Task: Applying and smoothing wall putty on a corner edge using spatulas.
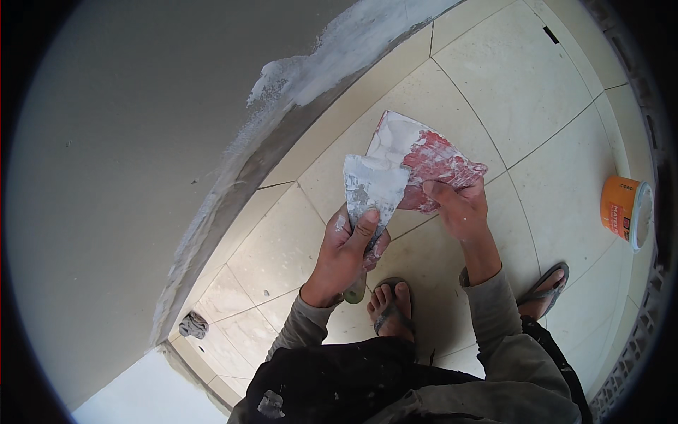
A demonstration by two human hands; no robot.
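Observation:
My left hand (335, 258) is closed round the handle of a putty knife (367, 184), its thumb lying along the lower blade. White paste coats the blade, and the greenish handle end shows below the fist. My right hand (466, 212) grips a wide red spreader (439, 161) by its lower right part, thumb on top. White paste is thick at the spreader's upper left and smeared thinly elsewhere. The knife blade overlaps the spreader's left edge; whether they touch I cannot tell. Both tools are held above the floor.
Along the foot of the grey wall (141, 141) runs a rough band of white paste (311, 78). An orange bucket (620, 206) stands at the right by a perforated border. A grey rag (193, 325) lies in the left corner. My sandalled feet (393, 311) stand on cream floor tiles (487, 78).

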